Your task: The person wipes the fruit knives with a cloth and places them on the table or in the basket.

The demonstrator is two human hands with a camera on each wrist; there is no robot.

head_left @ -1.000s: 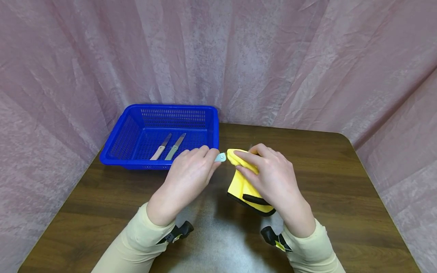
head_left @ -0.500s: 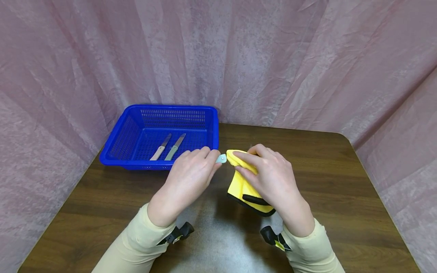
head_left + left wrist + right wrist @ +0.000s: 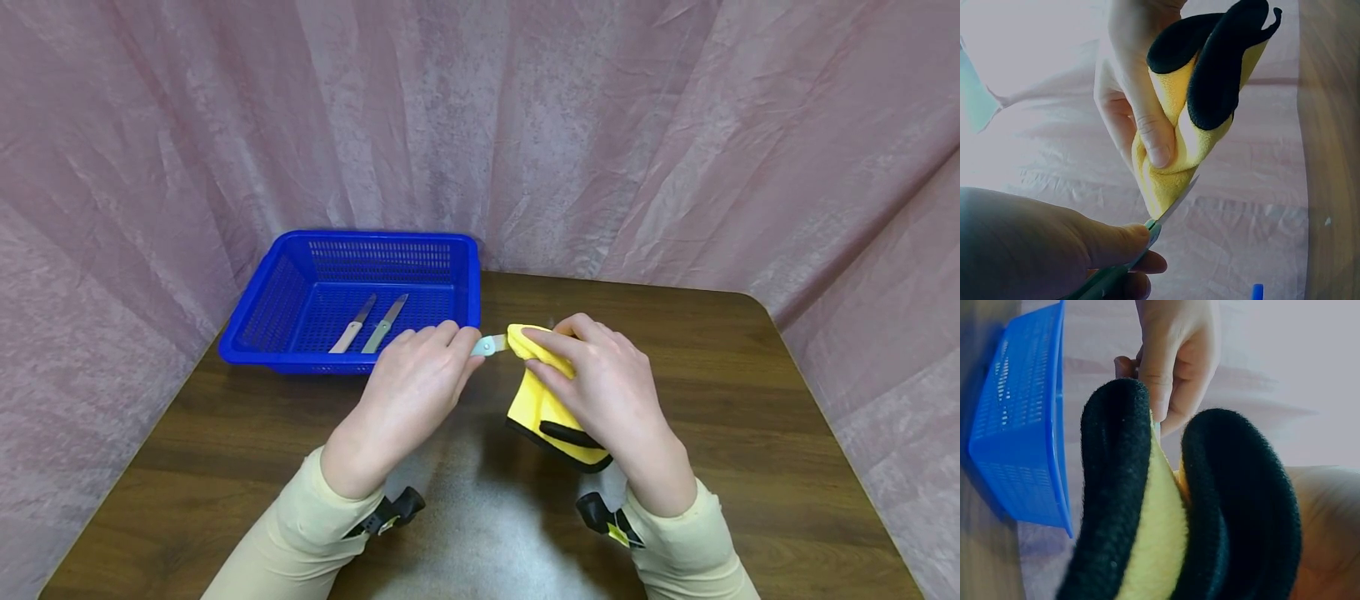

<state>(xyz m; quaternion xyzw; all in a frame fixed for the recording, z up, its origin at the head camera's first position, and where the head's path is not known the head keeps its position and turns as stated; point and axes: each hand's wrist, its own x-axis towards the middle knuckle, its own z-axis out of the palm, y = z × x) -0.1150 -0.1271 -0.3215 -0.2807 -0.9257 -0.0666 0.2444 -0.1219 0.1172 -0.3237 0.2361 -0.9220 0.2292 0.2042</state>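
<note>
My left hand grips the light mint handle of a small knife, its blade pointing right. In the left wrist view the blade runs along the folded tip of a yellow cloth. Thumb and fingers of my right hand pinch that cloth, folded around the blade, with its black-edged part hanging below. A short strip of blade shows between handle and cloth; most of the rest is covered in the head view. The right wrist view is largely filled by the cloth's black edging.
A blue plastic basket stands at the back left, close beyond my left hand. Inside lie two knives, one with a pale pink handle and one with a green handle. The wooden table extends to a pink curtain.
My right hand and the cloth have shifted slightly right, away from the handle, so a bit of blade now shows. The left hand stays almost in place, still gripping the knife.
</note>
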